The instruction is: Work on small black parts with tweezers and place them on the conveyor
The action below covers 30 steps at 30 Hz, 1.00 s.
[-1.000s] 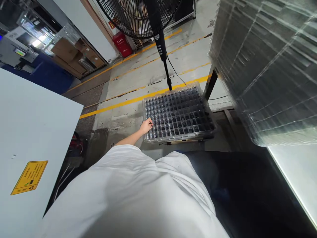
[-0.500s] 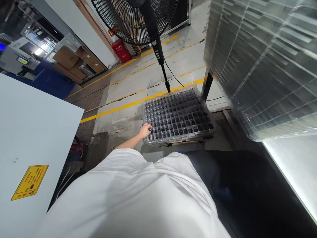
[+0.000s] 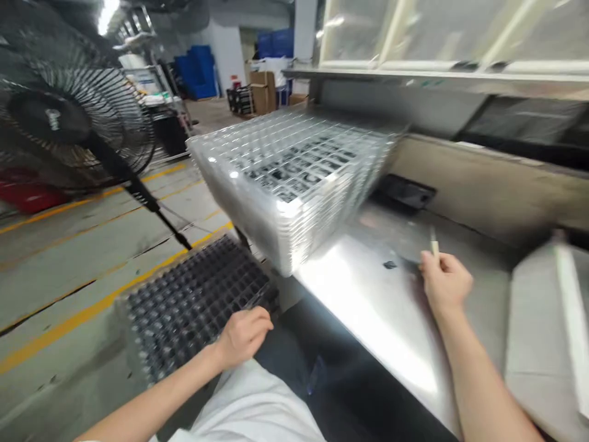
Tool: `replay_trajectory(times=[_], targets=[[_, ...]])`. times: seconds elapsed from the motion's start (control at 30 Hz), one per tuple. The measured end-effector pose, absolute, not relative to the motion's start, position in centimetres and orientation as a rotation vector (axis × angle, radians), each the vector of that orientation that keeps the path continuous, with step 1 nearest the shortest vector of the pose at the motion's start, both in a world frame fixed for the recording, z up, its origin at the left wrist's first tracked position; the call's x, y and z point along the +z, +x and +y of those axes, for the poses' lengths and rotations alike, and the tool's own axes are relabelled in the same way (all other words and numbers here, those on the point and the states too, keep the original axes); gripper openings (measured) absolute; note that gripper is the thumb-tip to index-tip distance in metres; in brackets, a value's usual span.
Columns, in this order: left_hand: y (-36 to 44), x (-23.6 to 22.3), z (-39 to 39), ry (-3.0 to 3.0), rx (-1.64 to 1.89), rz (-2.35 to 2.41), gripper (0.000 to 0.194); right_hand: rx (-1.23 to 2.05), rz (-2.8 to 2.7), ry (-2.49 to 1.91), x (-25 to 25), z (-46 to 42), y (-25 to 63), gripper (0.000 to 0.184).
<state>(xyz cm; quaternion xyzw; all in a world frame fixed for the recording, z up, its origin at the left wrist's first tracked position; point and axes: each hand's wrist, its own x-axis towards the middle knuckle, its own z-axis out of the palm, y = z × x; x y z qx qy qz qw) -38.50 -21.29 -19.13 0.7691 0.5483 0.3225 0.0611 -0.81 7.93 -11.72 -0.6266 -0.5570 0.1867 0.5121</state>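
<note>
Above the steel bench (image 3: 368, 301), I see the right hand (image 3: 446, 282) closed around a slim pale tool (image 3: 434, 247), end poking out past the fingers, likely for fine control. Left hand (image 3: 243, 334): fingers curled; can't tell if anything's inside. Dark piece (image 3: 390, 265) lies between the hands, nearer the right. Low tray (image 3: 193, 307) sits just beside the left, presumably for easy reach.

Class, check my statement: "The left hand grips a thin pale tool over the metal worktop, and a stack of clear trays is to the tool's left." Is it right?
Not quite: the head view shows the right hand, not the left hand, gripping the thin pale tool over the metal worktop. The stack of clear trays is to the tool's left.
</note>
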Motion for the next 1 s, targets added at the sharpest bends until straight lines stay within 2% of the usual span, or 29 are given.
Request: replay_trajectory(times=[0.1,0.2,0.33,0.43,0.57,0.7,1.0], targets=[[-32.2,-14.9,-15.8,2.777,0.889,1.137,0.023,0.441,-1.362,-1.514,-12.1,8.4,1.3,0.061],[-26.8,-11.2,-9.5,3.002,0.741,0.884,0.019,0.452,-1.365,-1.525,-12.9,8.8,1.2,0.062],[-20.0,-8.7,-0.3,2.825,0.610,1.374,0.042,0.424,-1.385,-1.494,-13.1,9.1,1.4,0.063],[-15.9,-8.5,4.9,2.701,0.364,1.531,0.056,0.436,-1.379,-1.494,-13.0,9.2,1.9,0.063],[-13.6,-9.6,8.1,2.726,0.235,1.471,0.048,0.448,-1.365,-1.557,-13.0,9.3,2.1,0.061],[-13.8,-10.7,9.1,2.721,0.283,1.406,0.036,0.445,-1.380,-1.593,-13.0,9.3,2.0,0.060],[-14.0,-11.3,10.7,2.302,0.552,1.445,0.034,0.457,-1.366,-1.609,-12.5,8.8,1.5,0.070]])
